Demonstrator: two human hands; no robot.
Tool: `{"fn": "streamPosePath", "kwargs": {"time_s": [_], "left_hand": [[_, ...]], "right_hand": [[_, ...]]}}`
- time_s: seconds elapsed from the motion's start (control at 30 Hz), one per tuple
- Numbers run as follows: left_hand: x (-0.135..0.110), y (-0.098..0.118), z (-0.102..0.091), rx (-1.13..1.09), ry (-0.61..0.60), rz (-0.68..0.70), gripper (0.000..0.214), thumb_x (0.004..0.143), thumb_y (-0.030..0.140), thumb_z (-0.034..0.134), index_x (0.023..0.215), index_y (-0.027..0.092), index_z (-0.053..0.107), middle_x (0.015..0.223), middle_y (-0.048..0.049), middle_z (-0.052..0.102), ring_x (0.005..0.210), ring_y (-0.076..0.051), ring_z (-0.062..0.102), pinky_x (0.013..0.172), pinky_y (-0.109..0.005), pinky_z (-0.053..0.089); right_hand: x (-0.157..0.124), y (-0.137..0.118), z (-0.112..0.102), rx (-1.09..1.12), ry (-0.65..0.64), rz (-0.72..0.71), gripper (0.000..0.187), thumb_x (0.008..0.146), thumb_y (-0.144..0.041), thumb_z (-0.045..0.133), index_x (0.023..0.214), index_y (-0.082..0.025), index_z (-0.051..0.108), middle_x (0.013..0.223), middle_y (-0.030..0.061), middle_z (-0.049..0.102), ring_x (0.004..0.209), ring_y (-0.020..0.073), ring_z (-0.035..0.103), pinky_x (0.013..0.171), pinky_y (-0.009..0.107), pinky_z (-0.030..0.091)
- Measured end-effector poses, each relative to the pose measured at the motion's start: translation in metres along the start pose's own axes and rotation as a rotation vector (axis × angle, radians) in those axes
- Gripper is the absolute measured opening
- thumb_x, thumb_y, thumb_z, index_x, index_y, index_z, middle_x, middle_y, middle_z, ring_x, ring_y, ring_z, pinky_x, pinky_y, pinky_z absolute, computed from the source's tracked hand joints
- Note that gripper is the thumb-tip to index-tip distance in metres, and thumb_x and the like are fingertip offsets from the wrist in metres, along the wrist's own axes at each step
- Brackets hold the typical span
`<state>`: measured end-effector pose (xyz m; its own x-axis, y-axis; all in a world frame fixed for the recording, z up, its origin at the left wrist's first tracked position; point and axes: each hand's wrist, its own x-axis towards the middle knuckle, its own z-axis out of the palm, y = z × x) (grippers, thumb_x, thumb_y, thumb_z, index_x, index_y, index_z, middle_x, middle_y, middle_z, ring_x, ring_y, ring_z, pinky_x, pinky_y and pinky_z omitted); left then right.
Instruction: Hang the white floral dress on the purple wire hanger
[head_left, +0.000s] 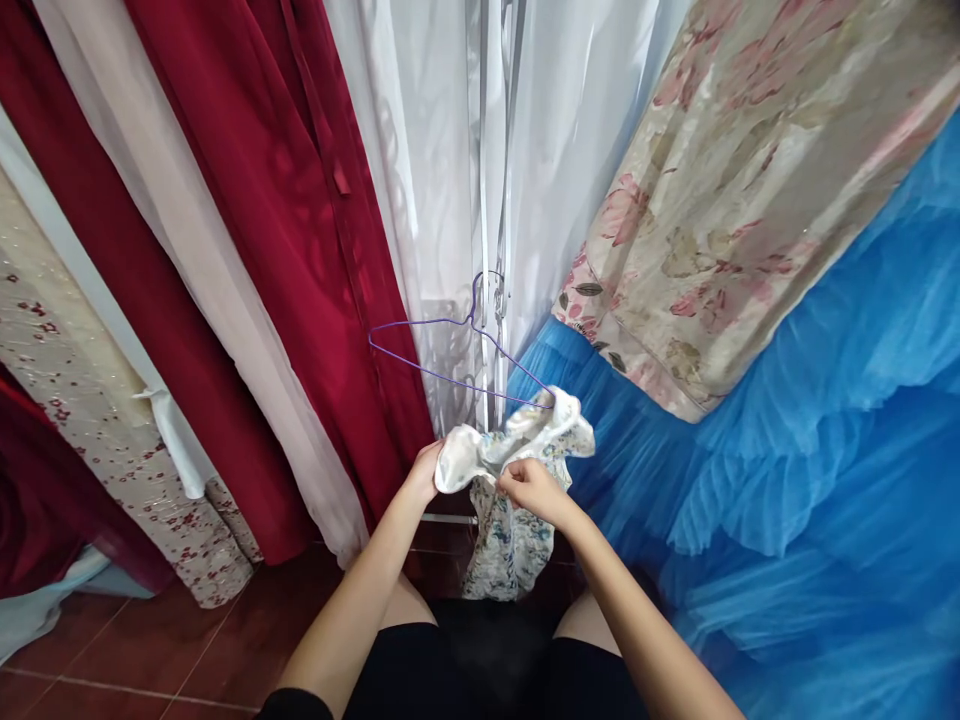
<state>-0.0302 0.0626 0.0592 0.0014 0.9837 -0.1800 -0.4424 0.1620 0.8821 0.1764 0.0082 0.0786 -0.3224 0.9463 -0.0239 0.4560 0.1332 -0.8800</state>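
Observation:
A small white garment with a blue-green floral print [517, 550] hangs between my hands, one shoulder still on a purple wire hanger [420, 323]. The hanger's hook is up at a white metal stand, and its left arm is bare. My left hand [429, 468] is at the garment's left shoulder edge, its fingers mostly hidden behind the pale cloth. My right hand [534, 490] is closed, pinching the garment's edge near its middle, in front of the printed part.
Long red dresses [255, 200] and a pale pink one hang on the left. White cloth [427, 130] hangs behind the metal stand [491, 150]. At right are a floral dress [697, 230] and a wide blue tulle skirt [840, 480]. Dark red tiles [202, 650] cover the floor.

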Motion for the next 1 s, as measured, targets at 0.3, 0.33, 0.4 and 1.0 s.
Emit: {"fn": "streamPosePath", "kwargs": {"time_s": [0.3,0.33,0.4,1.0], "left_hand": [[-0.080,0.037,0.098,0.632,-0.517,0.621,0.024,0.093,0.039,0.060,0.099,0.020,0.075,0.104,-0.0095,0.069,0.101,-0.023,0.065,0.097,-0.038,0.049],[-0.084,0.040,0.101,0.679,-0.536,0.691,0.025,0.095,0.039,0.058,0.103,0.022,0.075,0.111,-0.0100,0.067,0.108,-0.024,0.063,0.101,-0.039,0.046],[-0.086,0.039,0.095,0.725,-0.633,0.686,0.031,0.097,0.042,0.052,0.110,0.023,0.073,0.117,-0.0102,0.065,0.113,-0.025,0.061,0.103,-0.039,0.045],[-0.069,0.068,0.012,1.209,-0.330,0.665,0.040,0.092,0.045,0.055,0.063,0.017,0.054,0.064,0.0015,0.049,0.066,-0.014,0.048,0.064,-0.025,0.035]], "right_hand": [[-0.034,-0.026,-0.009,0.326,-0.002,-0.269,0.034,0.083,-0.041,0.069,0.109,-0.020,0.066,0.106,0.0071,0.068,0.102,0.0261,0.061,0.092,0.040,0.048],[-0.039,-0.032,-0.011,0.404,0.008,-0.241,0.030,0.086,-0.041,0.065,0.108,-0.020,0.066,0.103,0.0058,0.068,0.098,0.0242,0.062,0.090,0.038,0.049],[-0.049,-0.040,-0.021,0.471,-0.042,-0.191,0.026,0.087,-0.040,0.066,0.103,-0.019,0.066,0.096,0.0033,0.068,0.089,0.0204,0.061,0.085,0.034,0.049],[0.071,-0.048,-0.187,0.429,0.157,-0.172,0.024,0.063,-0.033,0.077,0.079,-0.017,0.068,0.069,-0.0015,0.067,0.062,0.0146,0.058,0.057,0.024,0.044]]}}
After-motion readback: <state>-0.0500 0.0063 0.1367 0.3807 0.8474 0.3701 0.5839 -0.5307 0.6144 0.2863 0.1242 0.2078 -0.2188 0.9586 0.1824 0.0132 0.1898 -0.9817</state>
